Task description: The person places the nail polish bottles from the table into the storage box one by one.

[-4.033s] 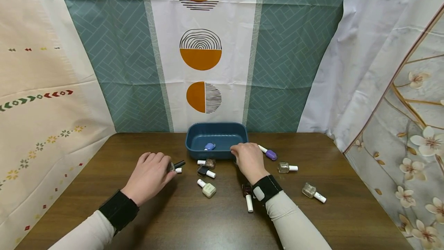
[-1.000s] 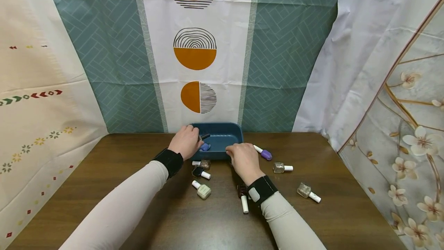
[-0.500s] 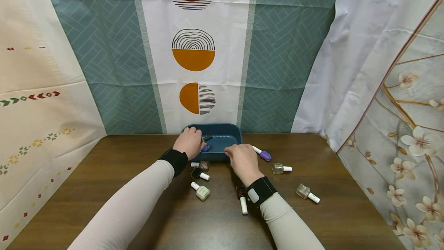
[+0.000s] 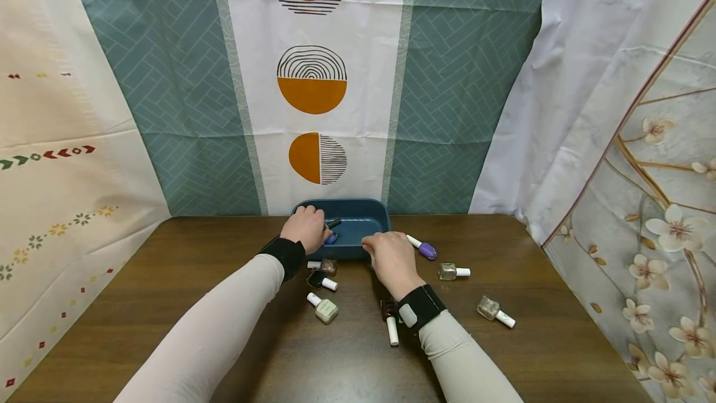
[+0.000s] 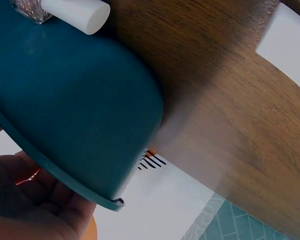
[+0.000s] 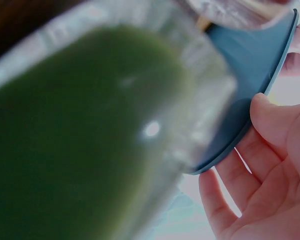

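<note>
My left hand (image 4: 304, 229) reaches over the left end of a blue plastic tub (image 4: 349, 252), holding a nail polish bottle whose black cap (image 4: 334, 224) sticks out past the fingers. The bottle's body is hidden by the hand. Just below that cap, a blue-violet nail polish bottle (image 4: 332, 239) lies inside the tub. In the left wrist view the left hand's fingers (image 5: 77, 212) show behind the tub's rim. My right hand (image 4: 394, 260) grips the tub's front right rim; in the right wrist view the thumb (image 6: 270, 112) presses on the rim with fingers beneath it.
Nail polish bottles lie before the tub: brown glitter (image 4: 329, 267), black (image 4: 316, 278), pale green (image 4: 327, 311). Dark red (image 4: 388, 310) lies by the right wrist. Purple (image 4: 427, 250) and two glitter ones (image 4: 447, 272) lie right. A green bottle (image 6: 90, 140) fills the right wrist view.
Four seconds ago my left hand was on the table left of the tub; it has carried the black-capped bottle right and into the tub. The right hand has stayed at the rim.
</note>
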The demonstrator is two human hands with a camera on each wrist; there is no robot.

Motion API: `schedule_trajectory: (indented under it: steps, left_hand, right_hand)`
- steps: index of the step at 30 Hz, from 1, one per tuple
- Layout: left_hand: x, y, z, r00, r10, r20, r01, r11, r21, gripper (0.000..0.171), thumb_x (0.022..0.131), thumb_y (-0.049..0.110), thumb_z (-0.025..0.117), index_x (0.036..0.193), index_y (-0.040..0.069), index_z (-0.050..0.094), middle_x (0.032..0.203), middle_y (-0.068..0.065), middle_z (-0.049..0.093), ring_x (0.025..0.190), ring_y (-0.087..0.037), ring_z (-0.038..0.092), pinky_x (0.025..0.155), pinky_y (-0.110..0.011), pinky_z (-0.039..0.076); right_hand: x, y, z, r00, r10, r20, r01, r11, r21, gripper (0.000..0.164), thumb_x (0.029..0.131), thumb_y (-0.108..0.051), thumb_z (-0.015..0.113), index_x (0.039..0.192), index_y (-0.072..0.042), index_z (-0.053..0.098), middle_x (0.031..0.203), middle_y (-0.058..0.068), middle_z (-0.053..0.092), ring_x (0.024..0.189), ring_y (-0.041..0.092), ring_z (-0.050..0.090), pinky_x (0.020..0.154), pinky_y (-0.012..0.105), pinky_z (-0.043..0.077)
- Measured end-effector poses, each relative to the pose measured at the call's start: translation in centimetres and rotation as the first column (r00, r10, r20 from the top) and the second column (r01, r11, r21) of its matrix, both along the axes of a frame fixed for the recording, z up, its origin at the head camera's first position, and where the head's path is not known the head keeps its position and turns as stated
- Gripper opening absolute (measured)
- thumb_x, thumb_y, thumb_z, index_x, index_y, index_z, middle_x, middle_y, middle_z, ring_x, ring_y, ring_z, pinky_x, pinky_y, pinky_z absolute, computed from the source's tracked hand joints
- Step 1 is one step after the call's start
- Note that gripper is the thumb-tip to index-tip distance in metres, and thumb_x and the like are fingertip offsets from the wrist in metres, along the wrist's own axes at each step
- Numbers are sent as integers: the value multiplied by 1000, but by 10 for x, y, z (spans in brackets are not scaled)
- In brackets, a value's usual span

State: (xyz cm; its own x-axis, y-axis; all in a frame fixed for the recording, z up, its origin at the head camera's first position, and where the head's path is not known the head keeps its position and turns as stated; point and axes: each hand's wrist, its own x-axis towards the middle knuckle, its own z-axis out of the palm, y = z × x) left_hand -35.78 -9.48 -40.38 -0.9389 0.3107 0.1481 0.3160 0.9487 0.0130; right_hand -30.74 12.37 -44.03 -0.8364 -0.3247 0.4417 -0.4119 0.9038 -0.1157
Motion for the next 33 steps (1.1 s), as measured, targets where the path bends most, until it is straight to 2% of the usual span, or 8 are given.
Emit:
schedule_trajectory:
  steps: [8,16,23,28,33]
  left_hand:
    - [-3,1,-1,999,16,40,-17,1000,25,40,109,31,74,123,-6,69,109,-20,66,103,-37,58,98,-49,54]
    - [-12,2,-3,992,54,111,-55,998,10,40,109,32,74,127,-3,71,117,-20,68,111,-38,60,103,-52,55]
    - [-20,2,-5,985,68,160,-69,998,-2,42,108,33,75,128,-3,73,116,-20,68,110,-39,61,102,-53,55]
    - [-22,3,-2,979,73,193,-72,997,-14,43,108,33,75,128,-4,74,117,-21,70,112,-41,63,103,-55,55]
    - [-22,4,1,976,76,205,-73,997,-21,41,107,33,76,123,-4,76,113,-20,72,107,-39,66,100,-53,58]
  right_hand:
    - [0,0,0,1000,2,0,-2,1000,-1,14,107,-20,76,115,-18,87,102,0,82,99,25,77,106,50,55]
    - [0,0,0,1000,4,9,-4,1000,-6,14,107,-21,76,116,-18,86,102,0,82,99,24,77,106,49,54]
    - [0,0,0,1000,3,15,-3,1000,-10,14,108,-20,75,116,-17,86,103,0,82,100,25,77,106,49,55]
    - [-1,0,-1,1000,4,12,-4,1000,-12,14,107,-20,75,115,-17,87,103,0,82,100,26,77,106,50,55]
    - [0,0,-1,1000,7,5,-7,1000,-17,14,107,-19,76,115,-17,87,102,1,82,99,26,77,105,50,55]
